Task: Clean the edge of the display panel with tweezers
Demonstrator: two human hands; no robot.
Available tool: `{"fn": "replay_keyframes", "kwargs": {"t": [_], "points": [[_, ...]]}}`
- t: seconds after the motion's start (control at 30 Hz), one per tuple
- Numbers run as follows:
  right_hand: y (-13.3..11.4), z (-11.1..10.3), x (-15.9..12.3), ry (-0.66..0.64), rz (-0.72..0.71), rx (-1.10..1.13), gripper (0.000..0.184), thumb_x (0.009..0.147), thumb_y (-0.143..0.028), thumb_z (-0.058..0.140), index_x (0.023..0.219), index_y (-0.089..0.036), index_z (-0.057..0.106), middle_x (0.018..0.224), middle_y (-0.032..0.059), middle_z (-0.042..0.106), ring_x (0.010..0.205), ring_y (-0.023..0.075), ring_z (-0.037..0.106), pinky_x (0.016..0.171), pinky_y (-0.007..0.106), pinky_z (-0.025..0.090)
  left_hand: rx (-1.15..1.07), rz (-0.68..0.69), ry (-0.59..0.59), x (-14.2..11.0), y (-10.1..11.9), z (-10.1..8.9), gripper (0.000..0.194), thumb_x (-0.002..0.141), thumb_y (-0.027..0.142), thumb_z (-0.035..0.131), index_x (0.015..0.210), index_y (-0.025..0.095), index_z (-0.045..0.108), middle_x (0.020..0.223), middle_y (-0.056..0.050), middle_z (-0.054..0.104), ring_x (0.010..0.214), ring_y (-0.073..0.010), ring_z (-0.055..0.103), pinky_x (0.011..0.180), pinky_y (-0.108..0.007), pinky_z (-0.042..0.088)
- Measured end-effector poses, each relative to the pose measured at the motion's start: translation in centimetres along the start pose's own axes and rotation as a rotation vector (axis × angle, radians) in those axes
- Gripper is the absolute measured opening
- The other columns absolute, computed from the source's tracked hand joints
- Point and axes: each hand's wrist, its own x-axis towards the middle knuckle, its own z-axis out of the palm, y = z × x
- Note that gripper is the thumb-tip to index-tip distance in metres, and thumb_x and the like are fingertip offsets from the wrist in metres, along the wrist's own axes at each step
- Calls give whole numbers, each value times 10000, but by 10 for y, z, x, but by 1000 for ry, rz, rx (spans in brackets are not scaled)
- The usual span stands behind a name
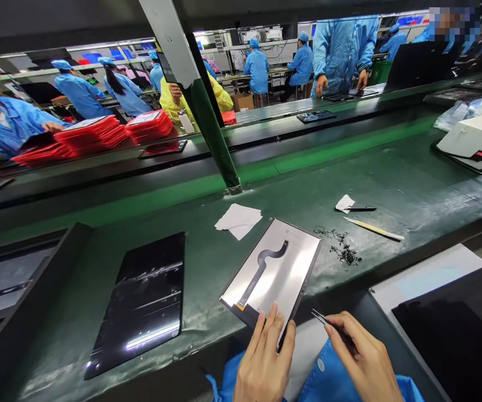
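A silver-backed display panel (278, 268) with a black flex cable lies on the green bench, its near corner over the bench edge. My left hand (263, 363) rests on that near corner, fingers together and thumb at the panel's side edge. My right hand (364, 363) is closed round thin black tweezers (327, 322), whose tips point left toward the panel's near right edge. A black glass panel (142, 304) lies flat to the left.
White paper slips (239, 219), a pile of black scraps (343, 251), a cream spudger (375, 229), a black pen-like tool (360, 209) and a white box (475, 139) sit on the bench. A green post (211, 128) stands mid-bench. People in blue coats work beyond, beside red trays (94, 134).
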Motion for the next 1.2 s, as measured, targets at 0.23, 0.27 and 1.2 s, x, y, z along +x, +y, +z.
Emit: {"fn": "replay_keyframes", "kwargs": {"t": [0.23, 0.27, 1.2], "points": [[-4, 1, 1, -18, -57, -37, 223, 1014, -351, 474, 973, -224, 652, 755, 18, 691, 532, 144, 659, 508, 196, 521, 29, 6, -15, 1, 2, 1, 363, 948, 15, 403, 1198, 85, 656, 1128, -151, 712, 1279, -310, 576, 1095, -412, 465], [-5, 1, 1, -22, -69, -50, 225, 1017, -348, 468, 977, -225, 652, 762, 20, 693, 541, 145, 665, 519, 200, 525, 32, 8, -19, 2, 2, 1, 369, 951, 16, 397, 1210, 84, 652, 1136, -154, 710, 1273, -308, 582, 1093, -412, 466], [-23, 6, 17, -69, -309, -295, 319, 1046, -219, 364, 907, -208, 651, 764, 22, 689, 639, 137, 692, 585, 205, 497, -97, -51, 98, 7, 1, -2, 207, 970, 53, 473, 1013, 43, 676, 1022, -125, 755, 1093, -242, 704, 1017, -341, 534]]}}
